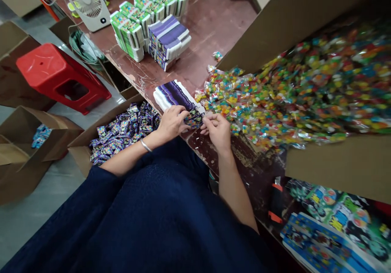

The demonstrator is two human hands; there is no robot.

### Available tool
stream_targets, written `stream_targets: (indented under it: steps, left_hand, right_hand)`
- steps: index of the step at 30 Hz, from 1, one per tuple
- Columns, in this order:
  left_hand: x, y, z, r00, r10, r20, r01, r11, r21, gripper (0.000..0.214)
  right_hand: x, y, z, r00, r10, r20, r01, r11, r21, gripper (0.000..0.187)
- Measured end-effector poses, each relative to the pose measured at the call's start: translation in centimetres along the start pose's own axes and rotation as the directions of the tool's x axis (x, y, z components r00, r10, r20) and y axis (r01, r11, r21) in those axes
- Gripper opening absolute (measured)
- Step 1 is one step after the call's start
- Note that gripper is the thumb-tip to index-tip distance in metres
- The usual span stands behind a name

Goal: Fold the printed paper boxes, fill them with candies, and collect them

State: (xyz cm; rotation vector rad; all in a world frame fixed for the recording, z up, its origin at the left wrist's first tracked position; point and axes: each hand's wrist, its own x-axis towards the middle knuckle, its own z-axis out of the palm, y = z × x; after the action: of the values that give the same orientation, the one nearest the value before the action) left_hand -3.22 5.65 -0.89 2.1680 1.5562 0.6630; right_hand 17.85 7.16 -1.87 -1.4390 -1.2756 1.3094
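Observation:
My left hand (173, 123), with a silver bangle on its wrist, is closed on the left end of a small dark printed box (194, 119). Thumb and fingers of my right hand (217, 129) pinch at the right end of that box; its flap is mostly hidden by the fingertips. Just beyond both hands, a fanned row of flat purple-and-white cartons (175, 93) lies at the table edge. To the right, clear-wrapped packets of colourful candy (232, 97) spill from a cardboard box (262, 32) toward my right hand.
Banded bundles of green cartons (126, 30) and purple cartons (169, 36) stand farther back, near a white fan (85, 0). Below left, a carton holds many small purple boxes (122, 130). A red stool (61, 75) stands on the floor. A utility knife (276, 201) lies at lower right.

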Motion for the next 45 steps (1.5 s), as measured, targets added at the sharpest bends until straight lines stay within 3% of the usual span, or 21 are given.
stream_targets:
  steps: [1,3,6,9,11,14,16,18,21,23,25,27,30,32,35,40,45]
  left_hand:
    - [0.0,0.3,-0.5,1.0,0.009,0.018,-0.007,0.993,-0.119,0.024]
    - [0.2,1.0,-1.4,0.991,0.028,0.129,0.029,0.91,-0.414,0.027]
    - [0.6,1.5,-2.0,0.918,0.126,0.377,0.23,0.604,-0.763,0.035]
    - [0.7,1.7,-1.6,0.828,0.258,0.498,0.41,0.326,-0.851,0.04]
    - [0.6,1.9,-1.3,0.783,0.325,0.53,0.468,0.254,-0.846,0.049]
    - [0.2,2.2,-0.9,0.735,0.356,0.578,0.5,0.291,-0.815,0.051]
    - [0.0,2.4,-0.7,0.744,0.315,0.589,0.497,0.328,-0.803,0.043]
    - [-0.1,2.6,-0.3,0.792,0.236,0.564,0.482,0.325,-0.813,0.039]
    - [-0.3,3.2,0.8,0.875,0.071,0.478,0.453,0.223,-0.863,0.044]
    - [-0.5,3.8,1.7,0.903,-0.037,0.428,0.428,0.147,-0.892,0.049]
    - [-0.8,4.5,2.7,0.915,-0.125,0.383,0.397,0.116,-0.911,0.05]
    - [-1.0,5.0,3.5,0.931,-0.212,0.296,0.329,0.143,-0.933,0.047]
    - [-1.2,5.3,4.0,0.947,-0.308,0.089,0.177,0.271,-0.946,0.047]
    - [-1.2,5.2,4.0,0.961,-0.278,0.001,0.107,0.366,-0.925,0.057]
    - [-1.2,4.7,3.8,0.993,-0.112,0.021,0.07,0.455,-0.888,0.064]
    - [-0.9,3.9,3.3,0.984,0.064,0.164,0.124,0.409,-0.904,0.048]
    - [-1.0,3.9,3.1,0.97,0.081,0.23,0.173,0.434,-0.884,0.035]
  right_hand:
    - [-0.6,-0.6,-0.3,1.0,-0.019,0.006,0.019,1.0,0.004,0.038]
    - [-2.0,-1.7,-0.8,0.998,-0.061,0.01,0.061,0.998,0.006,0.034]
    - [-4.2,-2.9,-0.9,0.991,-0.131,-0.012,0.131,0.991,0.032,0.03]
    - [-5.8,-3.6,-1.3,0.987,-0.16,-0.001,0.16,0.985,0.064,0.029]
    - [-6.4,-3.9,-2.1,0.987,-0.145,0.065,0.142,0.989,0.052,0.03]
    - [-6.8,-4.2,-3.8,0.97,-0.099,0.221,0.112,0.993,-0.047,0.033]
    - [-6.8,-4.3,-4.7,0.954,-0.071,0.291,0.107,0.988,-0.11,0.034]
    - [-6.8,-4.2,-4.9,0.975,-0.099,0.2,0.122,0.987,-0.106,0.033]
    - [-6.6,-3.2,-4.2,0.977,-0.19,-0.095,0.187,0.982,-0.041,0.04]
    - [-6.8,-2.2,-3.1,0.965,-0.208,-0.158,0.206,0.978,-0.025,0.045]
    - [-7.0,-1.3,-1.9,0.965,-0.203,-0.166,0.195,0.979,-0.062,0.038]
    - [-7.3,-0.6,-0.9,0.953,-0.206,-0.224,0.18,0.975,-0.132,0.034]
    - [-7.0,0.1,0.0,0.917,-0.229,-0.325,0.183,0.969,-0.167,0.036]
    - [-6.5,0.4,0.3,0.889,-0.257,-0.38,0.225,0.966,-0.127,0.038]
    - [-6.0,1.0,0.5,0.856,-0.309,-0.415,0.284,0.951,-0.122,0.045]
    - [-5.9,1.6,0.1,0.845,-0.383,-0.373,0.333,0.923,-0.192,0.034]
    - [-5.6,1.3,-0.4,0.799,-0.495,-0.342,0.421,0.866,-0.271,0.023]
